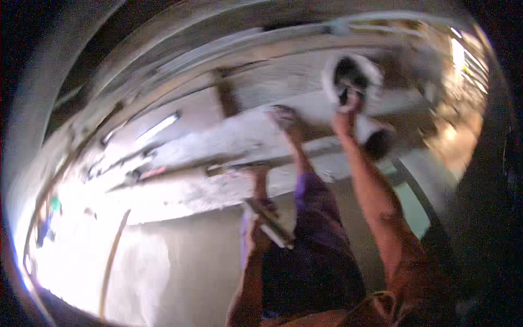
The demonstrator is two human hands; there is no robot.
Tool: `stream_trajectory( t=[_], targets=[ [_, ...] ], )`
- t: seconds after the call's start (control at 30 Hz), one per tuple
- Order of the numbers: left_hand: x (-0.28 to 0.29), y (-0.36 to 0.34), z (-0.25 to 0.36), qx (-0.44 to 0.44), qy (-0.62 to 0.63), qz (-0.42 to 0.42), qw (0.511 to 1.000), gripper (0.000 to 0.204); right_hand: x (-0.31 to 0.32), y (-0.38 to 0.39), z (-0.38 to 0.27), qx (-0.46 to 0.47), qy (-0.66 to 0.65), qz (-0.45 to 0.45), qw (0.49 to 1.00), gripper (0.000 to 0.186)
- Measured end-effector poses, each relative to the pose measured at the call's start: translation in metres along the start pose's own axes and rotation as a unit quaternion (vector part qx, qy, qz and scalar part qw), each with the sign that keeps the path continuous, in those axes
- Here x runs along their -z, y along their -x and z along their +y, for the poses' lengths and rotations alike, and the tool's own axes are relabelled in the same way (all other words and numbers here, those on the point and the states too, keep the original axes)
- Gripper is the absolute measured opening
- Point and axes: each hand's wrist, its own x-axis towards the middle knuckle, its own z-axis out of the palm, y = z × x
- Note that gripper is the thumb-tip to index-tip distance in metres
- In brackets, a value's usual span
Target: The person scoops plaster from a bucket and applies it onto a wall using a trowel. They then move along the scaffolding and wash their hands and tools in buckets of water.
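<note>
In my left hand (pixel 257 240) is a narrow flat bar or board (pixel 269 223) with a pale edge. It slants in front of my left leg, and its exact kind cannot be made out. My right arm stretches up and away to a white round bucket-like container (pixel 328 82) whose dark mouth faces me. My right hand (pixel 346 117) is at the near side of that mouth, with the fingers reaching into the dark opening. Motion blur hides whether those fingers grip anything. Just below stands a second pale round vessel (pixel 366 129) with a dark opening.
My bare foot (pixel 283 113) rests on a rough grey concrete ledge (pixel 212 136). Several long tools lie along the ledge, one with a reddish part (pixel 152 173). A thin stick (pixel 113 261) leans at lower left, beside strong glare. Rubble (pixel 455 131) lies at far right.
</note>
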Motion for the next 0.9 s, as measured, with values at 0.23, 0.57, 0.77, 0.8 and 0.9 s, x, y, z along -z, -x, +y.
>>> stream_trajectory(
  t=[0.23, 0.57, 0.77, 0.8, 0.9],
  targets=[
    [0.061, 0.036, 0.029, -0.070, 0.096, 0.000, 0.993, 0.063, -0.011, 0.112, -0.064, -0.046, 0.091, -0.084, 0.991, 0.045],
    [0.195, 0.106, 0.127, -0.172, 0.044, 0.116, 0.977, 0.086, 0.040, 0.403, -0.333, 0.019, -0.078, -0.707, 0.703, 0.033],
    [0.278, 0.138, 0.150, -0.200, 0.186, 0.054, 0.960, 0.097, 0.007, 0.483, -0.375, -0.035, -0.010, -0.757, 0.653, 0.024],
    [0.295, 0.141, 0.147, -0.201, 0.198, 0.061, 0.957, 0.097, 0.008, 0.503, -0.399, -0.007, 0.042, -0.746, 0.665, 0.024],
    [0.336, 0.144, 0.140, -0.215, 0.245, 0.070, 0.943, 0.097, -0.003, 0.542, -0.410, 0.151, 0.011, -0.749, 0.644, 0.025]
  ],
)
